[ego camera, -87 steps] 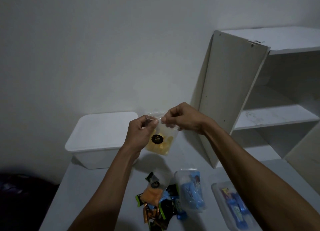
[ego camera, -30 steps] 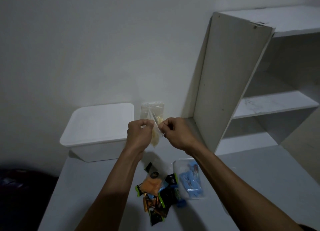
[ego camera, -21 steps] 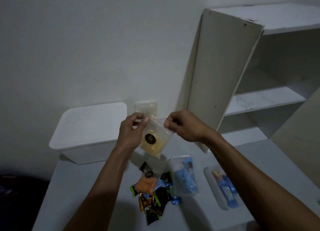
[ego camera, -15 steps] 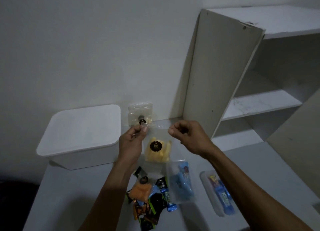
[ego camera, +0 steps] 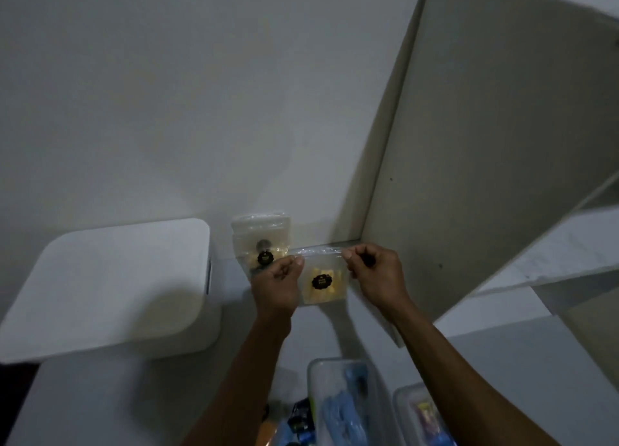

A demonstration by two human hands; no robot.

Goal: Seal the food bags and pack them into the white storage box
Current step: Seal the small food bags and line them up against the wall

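Observation:
A clear food bag (ego camera: 323, 283) with yellow pieces and a black round label hangs between my hands above the table. My left hand (ego camera: 276, 283) pinches its top left corner and my right hand (ego camera: 375, 274) pinches the top right corner, so the top edge is stretched flat. A second clear bag (ego camera: 261, 244) with the same label leans against the wall just behind my left hand. The white storage box (ego camera: 110, 288) stands at the left with its lid on.
A white shelf unit (ego camera: 485, 144) rises at the right, close to my right hand. Near the bottom edge lie a clear bag with blue packets (ego camera: 341, 405), another clear bag (ego camera: 422, 415) and some loose sweets (ego camera: 298, 419) on the grey table (ego camera: 100, 405).
The bag has moved away from me toward the wall, and both hands now hold its top corners apart. The view has moved closer and tilted up.

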